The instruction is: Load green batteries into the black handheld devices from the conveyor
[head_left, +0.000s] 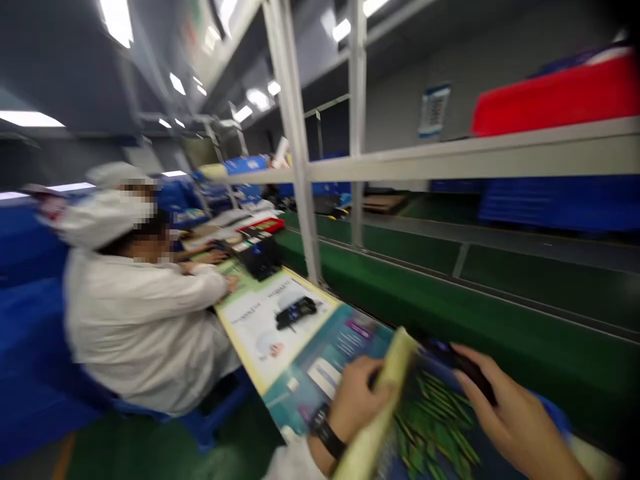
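My left hand [357, 393], with a dark band on its wrist, is closed at a long pale yellow strip [373, 433] that looks like a padded edge; the fingertips are blurred. On the right, my right hand [505, 407] grips a dark, elongated object [473, 373] between thumb and fingers. Its exact kind is lost in the blur. Between the two hands lies a heap of thin green pieces [435, 420] in a dark blue container, just right of the yellow strip.
Printed sheets cover the table [300, 360], with a black device [296, 312] on them. Co-workers in white coats [145, 320] sit at the left, one on a blue stool [210, 413]. White frame posts [295, 133] rise beside a green conveyor belt [400, 287]. A red bin [555, 97] stands on the shelf.
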### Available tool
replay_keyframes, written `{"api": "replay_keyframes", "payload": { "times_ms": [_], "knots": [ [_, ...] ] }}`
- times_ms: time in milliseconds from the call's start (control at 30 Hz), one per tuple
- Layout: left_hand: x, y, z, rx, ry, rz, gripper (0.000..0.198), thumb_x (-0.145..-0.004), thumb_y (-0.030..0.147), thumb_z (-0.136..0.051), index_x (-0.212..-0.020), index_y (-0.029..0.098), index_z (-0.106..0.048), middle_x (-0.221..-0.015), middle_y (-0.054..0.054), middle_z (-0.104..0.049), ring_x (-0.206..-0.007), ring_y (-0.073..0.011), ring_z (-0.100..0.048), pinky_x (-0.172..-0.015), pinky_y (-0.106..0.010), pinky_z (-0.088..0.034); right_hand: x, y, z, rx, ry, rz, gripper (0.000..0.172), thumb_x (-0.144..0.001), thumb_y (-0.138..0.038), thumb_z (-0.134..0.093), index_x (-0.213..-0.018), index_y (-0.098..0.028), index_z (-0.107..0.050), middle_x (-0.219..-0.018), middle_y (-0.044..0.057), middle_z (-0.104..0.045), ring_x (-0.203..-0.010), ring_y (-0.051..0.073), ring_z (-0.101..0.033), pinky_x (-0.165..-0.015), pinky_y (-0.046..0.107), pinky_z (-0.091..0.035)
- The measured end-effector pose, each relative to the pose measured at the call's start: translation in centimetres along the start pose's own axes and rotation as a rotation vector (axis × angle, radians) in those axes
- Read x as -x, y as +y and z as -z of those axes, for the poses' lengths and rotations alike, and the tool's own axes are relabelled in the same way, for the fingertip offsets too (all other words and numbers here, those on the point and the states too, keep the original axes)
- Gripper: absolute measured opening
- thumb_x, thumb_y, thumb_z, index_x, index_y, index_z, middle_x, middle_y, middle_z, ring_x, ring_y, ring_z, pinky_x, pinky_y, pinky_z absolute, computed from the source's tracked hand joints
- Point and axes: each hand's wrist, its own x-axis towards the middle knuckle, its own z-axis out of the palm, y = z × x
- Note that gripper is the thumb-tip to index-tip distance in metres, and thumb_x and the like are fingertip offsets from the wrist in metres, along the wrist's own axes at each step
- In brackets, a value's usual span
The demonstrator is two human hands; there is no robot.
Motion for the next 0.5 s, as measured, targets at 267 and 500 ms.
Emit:
{"api": "replay_keyframes", "payload": {
  "times_ms": [267,500],
  "knots": [
    [-0.8,1.0,0.9,0.135,-0.009,0.0,0.037,-0.1,0.044,-0.051,-0.12,0.021,-0.072,-0.107,-0.008,-0.074,-0.098,-0.0222,-0.069,-0.091,-0.038,-0.056,-0.5,0.5,-0.7,0.088,-0.23,-0.139,0.046,-0.103,-0.047,-0.038,-0.134,-0.019,-0.057,-0.095,0.009,-0.074,-0.079,0.029,-0.071,-0.072,0.039,-0.054],
    [-2.7,-7.2,6.2,-0.28,0.432,0.045,0.043,-0.096,0.048,-0.056,-0.125,0.018,-0.067,-0.135,-0.015,-0.06,-0.13,-0.0314,-0.056,-0.116,-0.05,-0.045,-3.9,7.8,8.2,0.18,0.365,-0.386,0.051,-0.082,-0.069,-0.064,-0.1,-0.022,-0.068,-0.084,0.011,-0.072,-0.07,0.031,-0.068,-0.06,0.039,-0.051]
  ]
}}
